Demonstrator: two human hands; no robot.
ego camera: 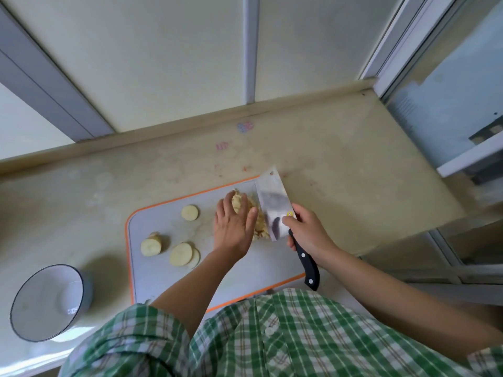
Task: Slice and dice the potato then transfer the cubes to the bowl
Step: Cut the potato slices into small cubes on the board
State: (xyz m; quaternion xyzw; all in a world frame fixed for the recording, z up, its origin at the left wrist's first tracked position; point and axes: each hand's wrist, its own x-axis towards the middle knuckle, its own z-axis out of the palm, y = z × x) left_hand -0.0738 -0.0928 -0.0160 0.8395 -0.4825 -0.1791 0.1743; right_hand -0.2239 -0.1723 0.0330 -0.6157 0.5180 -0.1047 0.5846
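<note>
A person in a short-sleeved shirt (285,336) of green-and-white plaid crossed with thin brownish lines, closed at the front with a small pale button (270,331). The left sleeve (128,333) ends near the elbow, seemingly loose or rolled. The right sleeve (487,360) shows only at the frame's edge. Left forearm (190,289), left hand (234,229), right forearm (381,281) and right hand (307,232) are uncovered.

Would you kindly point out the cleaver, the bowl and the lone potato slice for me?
cleaver (272,205): head view, flat of the blade.
bowl (46,303): head view, bare inner wall.
lone potato slice (190,212): head view, cut face.
</note>
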